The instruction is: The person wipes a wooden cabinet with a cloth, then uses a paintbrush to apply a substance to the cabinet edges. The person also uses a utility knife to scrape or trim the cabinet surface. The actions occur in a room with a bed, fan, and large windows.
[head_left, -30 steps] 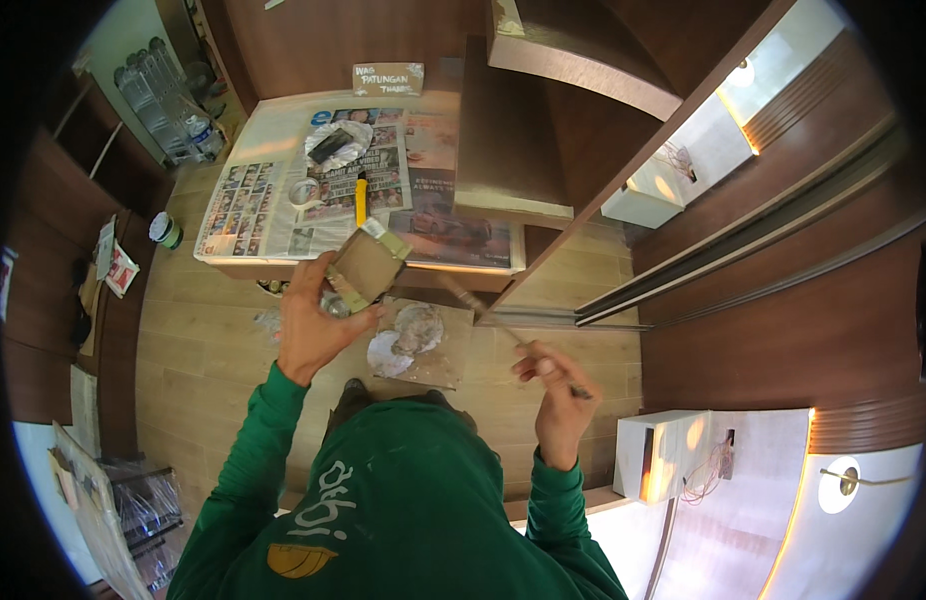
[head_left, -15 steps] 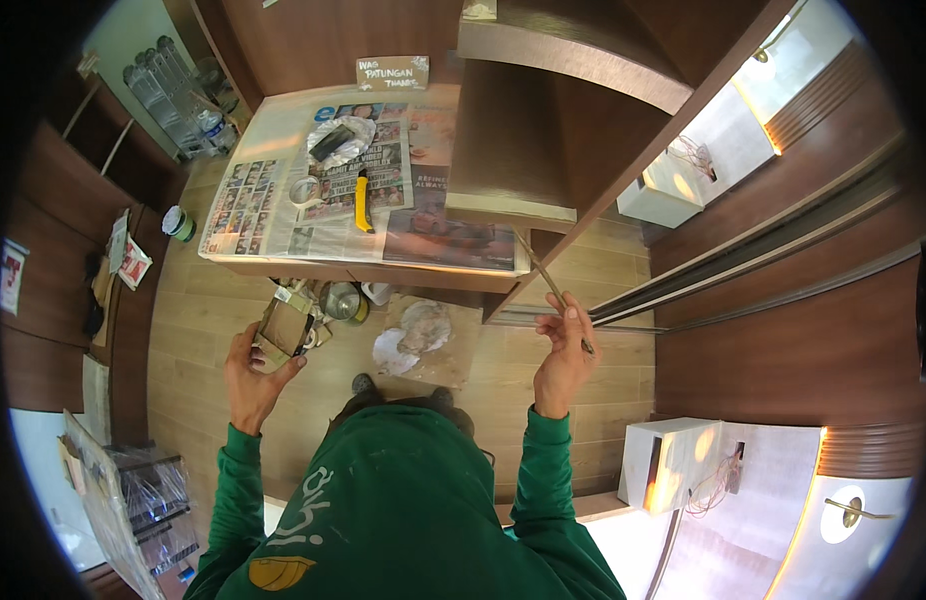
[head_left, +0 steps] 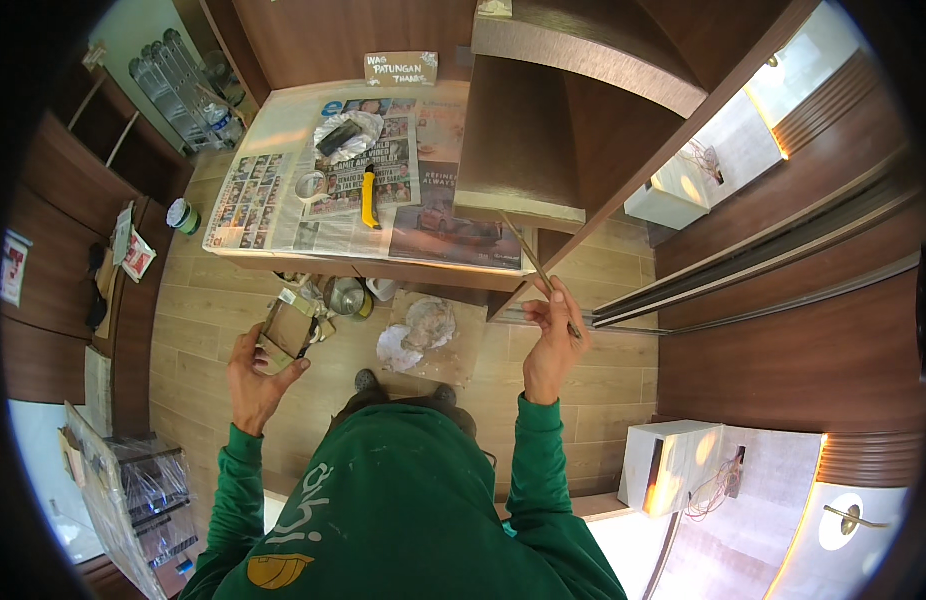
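Hands are both busy, left hand (head_left: pixel 258 385) and right hand (head_left: pixel 553 335) each gripping something. Going off the brown shelf (head_left: pixel 513 140): shallow box (head_left: pixel 288 328) is left of it, nearer the body; I'd keep that level. Thin brush (head_left: pixel 528 253) is pinched in the right, tip by the shelf's front edge, can't tell if touching. Light, even strokes imo.

Before you, the wooden platform (head_left: pixel 328 266) carries newspaper sheets (head_left: pixel 398 178); on these lie a yellow cutter (head_left: pixel 369 200), a tape roll (head_left: pixel 309 198) and crumpled foil (head_left: pixel 367 142). Below, you find the floor (head_left: pixel 208 320) supporting a cardboard sheet (head_left: pixel 468 345) and a metal tin (head_left: pixel 350 297).
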Motion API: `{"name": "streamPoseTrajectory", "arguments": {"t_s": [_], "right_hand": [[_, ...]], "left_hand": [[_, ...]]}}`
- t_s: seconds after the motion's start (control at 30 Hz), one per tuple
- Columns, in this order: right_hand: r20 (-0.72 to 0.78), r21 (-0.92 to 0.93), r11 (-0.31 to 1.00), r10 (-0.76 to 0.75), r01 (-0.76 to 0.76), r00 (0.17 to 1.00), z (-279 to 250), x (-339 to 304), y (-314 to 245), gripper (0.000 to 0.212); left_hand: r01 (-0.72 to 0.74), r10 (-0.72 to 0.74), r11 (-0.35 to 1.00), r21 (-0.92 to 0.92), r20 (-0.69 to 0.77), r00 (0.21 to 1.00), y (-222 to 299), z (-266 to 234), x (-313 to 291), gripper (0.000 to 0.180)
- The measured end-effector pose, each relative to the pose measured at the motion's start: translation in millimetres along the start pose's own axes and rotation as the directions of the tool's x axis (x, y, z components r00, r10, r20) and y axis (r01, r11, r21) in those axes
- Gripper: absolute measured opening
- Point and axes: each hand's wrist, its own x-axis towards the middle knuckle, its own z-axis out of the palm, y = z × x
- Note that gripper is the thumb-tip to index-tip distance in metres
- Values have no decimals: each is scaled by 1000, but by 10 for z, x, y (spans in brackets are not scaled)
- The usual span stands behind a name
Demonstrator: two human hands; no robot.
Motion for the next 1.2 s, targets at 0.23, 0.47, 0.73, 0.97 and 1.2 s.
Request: {"name": "streamPoseTrajectory", "arguments": {"t_s": [0.23,0.47,0.73,0.97,1.2], "right_hand": [[-43,2,1000,8,-8,999,-32,29,-55,38],[7,5,1000,-3,3,1000,65,-29,-29,38],[-38,-15,1000,-13,13,999,-24,55,-22,38],[3,-48,999,-13,13,1000,41,-44,-30,37],[59,-1,1000,8,-8,998,252,-57,68,35]], "left_hand": [[14,-14,1000,8,16,1000,-18,24,-14,79],[0,0,999,-35,4,1000,-70,95,-31,79],[2,-2,999,-46,8,1000,-91,92,-29,79],[-3,2,999,-40,-8,1000,-59,81,-43,79],[10,-10,1000,-20,-7,1000,-64,64,-31,79]]}}
